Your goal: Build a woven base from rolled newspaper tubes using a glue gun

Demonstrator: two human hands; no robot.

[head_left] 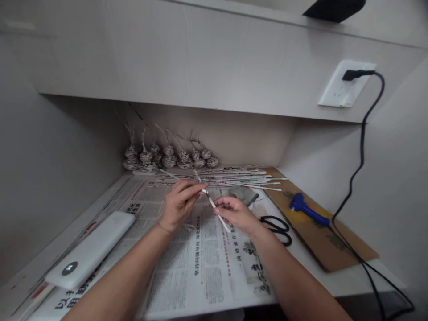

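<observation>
Mid-batch: one thin white rolled-newspaper stick [214,206] in work, pinched at both ends.

Left hand [179,203] pinches the stick's upper end with thumb and fingertips; right hand [236,214] grips the lower part, fingers curled shut around it. Judging done: a row of small coiled paper cone ornaments [169,158] well beyond the hands. Left: a flat heap of stiff paper sticks [230,177] just past the fingertips. Right of the right hand: black-handled scissors [277,227], then blue glue gun [306,208] on brown cardboard [321,247]. Matte newsprint sheet [200,263] underneath.
</observation>
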